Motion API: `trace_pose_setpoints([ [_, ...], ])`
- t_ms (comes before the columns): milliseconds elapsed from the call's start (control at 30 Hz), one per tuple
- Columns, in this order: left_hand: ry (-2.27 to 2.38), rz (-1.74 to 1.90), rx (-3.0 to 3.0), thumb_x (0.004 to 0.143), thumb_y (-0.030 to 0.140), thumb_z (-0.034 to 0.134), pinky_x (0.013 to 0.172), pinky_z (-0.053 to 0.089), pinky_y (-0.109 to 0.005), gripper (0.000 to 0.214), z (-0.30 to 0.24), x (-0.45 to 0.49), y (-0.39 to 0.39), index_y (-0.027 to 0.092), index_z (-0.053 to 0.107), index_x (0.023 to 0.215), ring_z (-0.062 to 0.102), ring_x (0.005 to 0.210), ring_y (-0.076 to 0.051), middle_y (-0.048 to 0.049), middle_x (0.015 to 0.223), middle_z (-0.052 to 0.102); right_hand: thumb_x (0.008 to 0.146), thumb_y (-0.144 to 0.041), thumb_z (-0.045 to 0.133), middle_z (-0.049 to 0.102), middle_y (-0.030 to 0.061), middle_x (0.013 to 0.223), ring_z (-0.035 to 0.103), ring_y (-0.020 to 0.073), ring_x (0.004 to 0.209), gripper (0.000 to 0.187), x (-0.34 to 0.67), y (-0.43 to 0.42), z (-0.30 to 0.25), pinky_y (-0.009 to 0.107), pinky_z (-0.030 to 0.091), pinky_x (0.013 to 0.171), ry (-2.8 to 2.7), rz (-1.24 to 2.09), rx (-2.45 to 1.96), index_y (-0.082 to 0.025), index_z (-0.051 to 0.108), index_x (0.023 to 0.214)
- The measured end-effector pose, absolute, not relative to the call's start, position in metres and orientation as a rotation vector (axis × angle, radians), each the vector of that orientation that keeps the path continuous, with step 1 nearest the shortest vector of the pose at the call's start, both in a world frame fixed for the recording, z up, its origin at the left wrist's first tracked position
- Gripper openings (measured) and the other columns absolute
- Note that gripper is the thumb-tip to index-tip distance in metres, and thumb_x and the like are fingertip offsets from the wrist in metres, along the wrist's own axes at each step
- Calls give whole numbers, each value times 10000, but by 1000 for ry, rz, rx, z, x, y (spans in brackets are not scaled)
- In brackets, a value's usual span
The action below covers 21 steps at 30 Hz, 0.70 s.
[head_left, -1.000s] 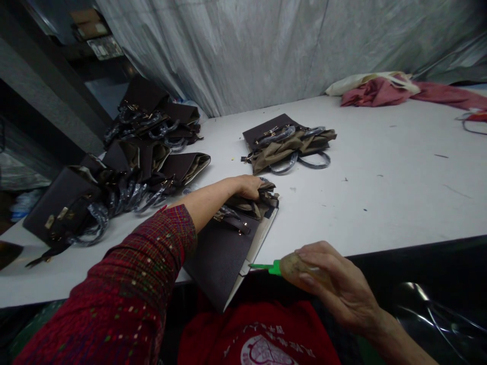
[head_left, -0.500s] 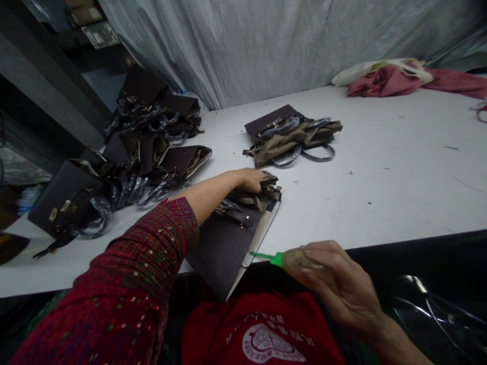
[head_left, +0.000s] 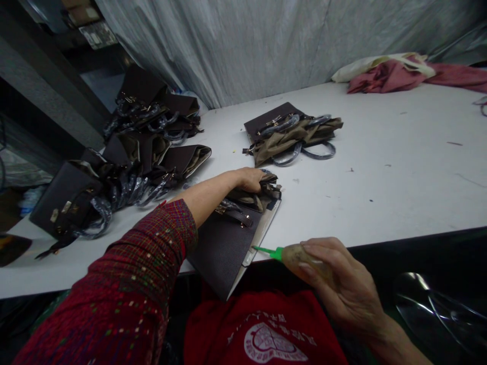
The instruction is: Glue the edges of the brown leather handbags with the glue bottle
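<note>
Centre of frame: dark bag (head_left: 224, 248) lies slantwise on the white table (head_left: 365, 213), its lower corner jutting past the near edge over the person's red apron (head_left: 266, 324). Overhang presumably brings the pale side edge within easy reach. Left hand (head_left: 249, 180) rests over the gathered top of this bag, mid-frame, the arm crossing from lower left; probably the far end is pinned so the bag cannot slide. Its fingertips are buried behind the folds, so whether it grips or merely presses I cannot tell. Right hand (head_left: 342, 284), lower right of centre, is wrapped around a squeeze bottle (head_left: 297, 257), held nearly flat, apparently so that the thin green nozzle (head_left: 272, 252) meets the side edge at a low angle. Tip is at that edge; actual contact, and any liquid there, not resolvable. Bottle's rear is covered by the palm. Second bag (head_left: 274, 119) lies above, well apart from the nozzle; a heap of similar bags (head_left: 144, 147) fills the left, overlapping too much to count. Clear-looking object at lower right (head_left: 418, 299): dim, unidentified. Right forearm cut off by the bottom border.
</note>
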State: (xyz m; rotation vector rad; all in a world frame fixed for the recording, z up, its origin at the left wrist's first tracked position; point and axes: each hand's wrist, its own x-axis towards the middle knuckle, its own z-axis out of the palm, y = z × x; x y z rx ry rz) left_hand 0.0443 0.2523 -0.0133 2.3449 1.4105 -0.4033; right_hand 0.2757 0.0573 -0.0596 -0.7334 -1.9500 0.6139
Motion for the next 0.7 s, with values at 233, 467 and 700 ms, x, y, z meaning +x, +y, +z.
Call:
trace_pose_setpoints([
  [233,1386,-400,2368,757,348,640,807,465,-330,392,-14,44,252,206,669,1121,636,910,-243,-92,1092,717,949,-226,548,600,46,931,610,185,796,125,276,48,-62,305,516,664,-1841,897,-848,-224,589,1067],
  [467,1405,-415,2385,758,349,639,804,464,-324,399,-12,43,248,231,647,1138,634,943,-244,-87,1123,712,945,-225,553,592,52,940,598,188,800,128,271,41,-69,317,504,671,-1815,881,-893,-214,582,1069],
  [700,1420,-429,2404,761,336,627,818,462,-332,424,-11,43,248,221,633,1170,625,962,-254,-102,1140,704,927,-182,544,601,51,916,603,194,790,165,263,37,-65,326,515,661,-1867,849,-780,-210,566,1088],
])
